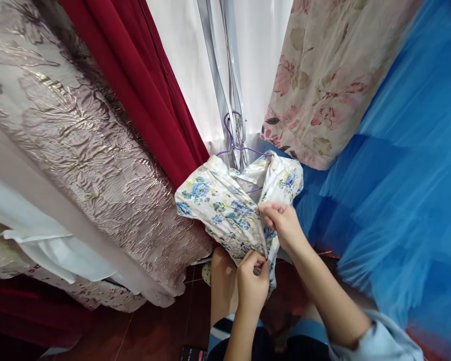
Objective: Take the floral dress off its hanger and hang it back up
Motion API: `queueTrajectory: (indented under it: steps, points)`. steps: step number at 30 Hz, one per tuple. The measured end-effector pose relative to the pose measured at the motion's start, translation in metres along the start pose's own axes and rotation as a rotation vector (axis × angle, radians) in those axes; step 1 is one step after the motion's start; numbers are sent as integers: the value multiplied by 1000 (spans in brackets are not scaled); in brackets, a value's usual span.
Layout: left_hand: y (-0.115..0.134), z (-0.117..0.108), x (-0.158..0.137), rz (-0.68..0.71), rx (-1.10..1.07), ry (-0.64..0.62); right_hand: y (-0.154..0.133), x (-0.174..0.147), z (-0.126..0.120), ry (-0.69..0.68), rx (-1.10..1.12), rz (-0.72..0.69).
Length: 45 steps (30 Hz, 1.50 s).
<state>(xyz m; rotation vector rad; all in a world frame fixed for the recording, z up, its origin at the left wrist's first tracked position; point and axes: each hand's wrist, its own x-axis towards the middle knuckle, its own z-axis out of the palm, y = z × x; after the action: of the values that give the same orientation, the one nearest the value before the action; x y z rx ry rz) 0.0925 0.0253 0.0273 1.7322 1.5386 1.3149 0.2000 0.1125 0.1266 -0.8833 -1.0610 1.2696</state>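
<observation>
A white blouse with blue and yellow flowers hangs on a thin purple hanger in front of me. My right hand pinches the overlapping front edge of the blouse below the V of its neckline. Lower on the same edge, my left hand has thumb and fingers closed on the cloth. Between the two hands the edge runs fairly straight. Whatever fastening may sit under my fingertips is too small to make out.
Grey straps hang down behind the hanger. To the left hang a dark red cloth and a shiny pinkish embossed garment. A pink-flowered garment and blue tulle hang on the right. Below is a dark red tiled floor.
</observation>
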Motion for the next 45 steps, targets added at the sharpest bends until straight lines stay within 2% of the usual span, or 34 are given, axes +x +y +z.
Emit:
queueTrajectory:
  steps: [3,5,8,10,13,15,17,18,20,22,24,26,28,31,33,35,37,39,42,45]
  points:
    - [3,-1,5,-19,119,-90,-37,50,23,-48,33,-129]
    - [2,1,6,-24,183,-148,-53,73,35,-38,86,-125]
    - [-5,2,7,-19,246,-219,-63,84,42,3,136,-117]
    - [-8,-4,11,-12,212,-247,-61,79,39,-33,120,-142]
    - [3,-26,33,35,125,-165,-54,65,29,-86,46,-168]
    - [23,-46,61,105,74,-15,-52,58,24,-99,-5,-167]
    - [49,-66,97,244,9,113,-52,55,22,-122,-38,-169]
    - [62,-74,115,313,10,144,-52,55,22,-133,-49,-180]
    - [84,-86,149,402,89,116,-55,56,21,-146,-65,-211]
    - [99,-90,174,492,205,49,-56,60,20,-143,-85,-239]
    - [106,-88,186,565,293,36,-56,66,20,-118,-106,-250]
    - [111,-84,191,601,296,91,-52,72,20,-89,-118,-244]
    - [114,-82,192,595,212,181,-42,75,19,-69,-122,-224]
    - [113,-98,203,530,38,379,-17,69,10,-64,-182,-178]
    - [103,-124,215,463,-47,493,2,56,-5,-77,-249,-127]
    - [83,-154,229,364,-149,569,19,41,-23,-97,-291,-70]
    - [55,-179,238,163,-336,647,32,27,-40,-113,-312,-25]
    - [24,-190,240,-96,-528,691,41,15,-53,-145,-332,-4]
    - [-18,-177,223,-364,-689,611,50,5,-63,-270,-438,-6]
    - [-41,-141,189,-550,-823,412,54,2,-66,-362,-746,-15]
